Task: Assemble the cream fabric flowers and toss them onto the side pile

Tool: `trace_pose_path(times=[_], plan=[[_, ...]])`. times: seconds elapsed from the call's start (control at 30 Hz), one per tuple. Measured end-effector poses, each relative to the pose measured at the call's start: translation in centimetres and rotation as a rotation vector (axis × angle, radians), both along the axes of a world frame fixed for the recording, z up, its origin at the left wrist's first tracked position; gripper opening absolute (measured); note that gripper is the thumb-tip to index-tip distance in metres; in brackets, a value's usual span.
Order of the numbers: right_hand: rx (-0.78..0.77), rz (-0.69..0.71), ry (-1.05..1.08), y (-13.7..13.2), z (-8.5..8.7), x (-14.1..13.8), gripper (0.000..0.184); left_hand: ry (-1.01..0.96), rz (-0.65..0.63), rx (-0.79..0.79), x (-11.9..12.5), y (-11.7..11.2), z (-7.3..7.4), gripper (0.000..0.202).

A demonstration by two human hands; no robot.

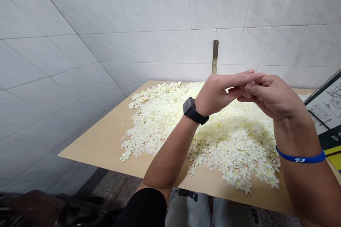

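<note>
Heap of white artificial flowers [160,117] on tan board [98,145], spread from far edge almost to near. All loose as far as visible, no assembled or sorted group in sight; share done or left impossible to judge. Small, flat, with pointed petals and yellowish centres; a few stray along near fringe. Above heap, right of middle: left hand [220,90] and right hand [281,97] meeting, fingers fairly straight, overlapping; anything pinched between, impossible to tell. Beyond, metal bracket [215,55] against tiled wall [165,48].

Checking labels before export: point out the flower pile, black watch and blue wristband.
flower pile [226,133]: head view, on petals near its middle
black watch [189,106]: head view, on its screen
blue wristband [300,159]: head view, on its white mark
</note>
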State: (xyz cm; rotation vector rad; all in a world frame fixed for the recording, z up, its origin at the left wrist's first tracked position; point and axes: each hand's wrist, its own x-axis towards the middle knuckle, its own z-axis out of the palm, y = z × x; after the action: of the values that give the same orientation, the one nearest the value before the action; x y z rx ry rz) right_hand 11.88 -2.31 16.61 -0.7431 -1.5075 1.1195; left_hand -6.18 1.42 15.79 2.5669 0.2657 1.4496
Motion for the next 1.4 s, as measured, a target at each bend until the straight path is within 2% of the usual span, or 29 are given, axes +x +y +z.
trace_pose_path(times=[0.07, 0.13, 0.3, 0.47, 0.57, 0.7, 0.9, 0.97, 1.03, 1.13, 1.2, 1.27, 1.4], plan=[[0.027, -0.032, -0.046, 0.4, -0.4, -0.1, 0.026, 0.104, 0.002, 0.015, -0.4, 0.4, 0.3, 0.051], [0.030, 0.000, -0.086, 0.8, -0.7, 0.0, 0.027, 0.162, 0.040, 0.003, -0.6, 0.8, 0.4, 0.053], [-0.025, 0.098, -0.066, 1.2, -0.9, 0.2, 0.033, 0.005, 0.156, -0.004, -0.5, 1.6, -0.5, 0.035], [-0.058, 0.029, 0.009, 1.5, -1.0, -0.4, 0.032, -0.082, 0.236, 0.034, -0.2, 1.7, -0.9, 0.026], [-0.035, 0.027, -0.021, 1.8, -1.2, 0.0, 0.031, 0.057, 0.181, 0.018, -0.4, 1.7, -0.5, 0.037], [-0.058, 0.158, -0.184, 1.9, -1.1, 1.4, 0.034, 0.249, 0.053, -0.038, -0.7, 1.5, 0.1, 0.048], [-0.021, 0.185, -0.133, 0.9, -0.5, 1.0, 0.038, 0.070, 0.272, 0.050, -0.3, 0.2, -0.2, 0.029], [0.008, 0.174, -0.132, 0.5, -0.4, 0.8, 0.039, 0.049, 0.304, 0.089, 0.0, -0.5, -0.1, 0.028], [0.032, 0.170, -0.155, 0.2, -0.1, 0.8, 0.036, 0.075, 0.252, 0.105, 0.1, -1.1, 0.3, 0.029], [0.050, 0.220, -0.202, 0.0, 0.2, 1.2, 0.034, 0.179, 0.067, 0.096, -0.2, -1.5, 1.1, 0.036], [0.026, 0.254, -0.213, -0.1, 0.2, 1.5, 0.036, 0.235, 0.013, 0.088, -0.5, -1.6, 1.4, 0.041], [-0.013, 0.266, -0.187, 0.0, 0.1, 1.5, 0.036, 0.228, 0.066, 0.099, -0.7, -1.5, 1.5, 0.041], [-0.012, 0.244, -0.107, 0.6, -0.5, 0.8, 0.040, 0.135, 0.266, 0.175, -1.0, -1.6, 1.3, 0.022]])
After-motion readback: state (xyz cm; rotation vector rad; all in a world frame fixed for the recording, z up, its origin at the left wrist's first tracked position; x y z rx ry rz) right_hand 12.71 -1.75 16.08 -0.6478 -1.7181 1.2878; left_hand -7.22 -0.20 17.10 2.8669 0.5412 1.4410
